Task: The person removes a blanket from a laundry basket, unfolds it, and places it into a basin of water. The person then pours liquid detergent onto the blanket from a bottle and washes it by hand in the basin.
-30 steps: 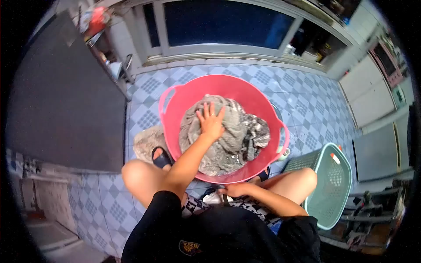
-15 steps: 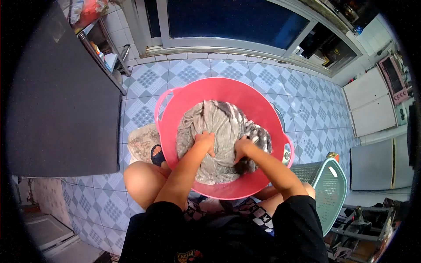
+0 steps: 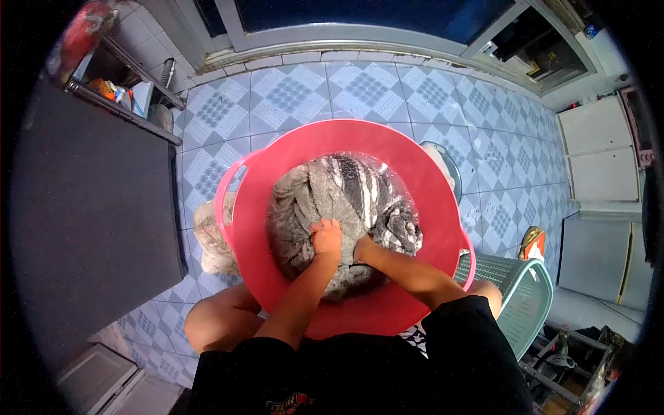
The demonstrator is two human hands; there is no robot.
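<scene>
A soaked grey plush blanket (image 3: pixel 325 190) with black and white streaks lies bunched in water inside a large pink tub (image 3: pixel 363 315). My left hand (image 3: pixel 326 236) presses down on its grey middle, fingers curled into the fabric. Just to the right, my right hand (image 3: pixel 362 250) is sunk in a fold up to about the wrist, so its fingers are hidden. Both forearms reach over the tub's near rim, which sits between my knees.
A green perforated basket (image 3: pixel 529 304) stands to the right of the tub. Behind the tub's right side is a basin (image 3: pixel 451 169). A pale mat (image 3: pixel 213 238) lies on the tiled floor at left, near a dark flat-sided appliance or cabinet (image 3: pixel 90 214).
Both hands have pushed lower into the blanket, and water now shows around it. My right hand has sunk out of sight. The view has tilted and moved closer to the tub.
</scene>
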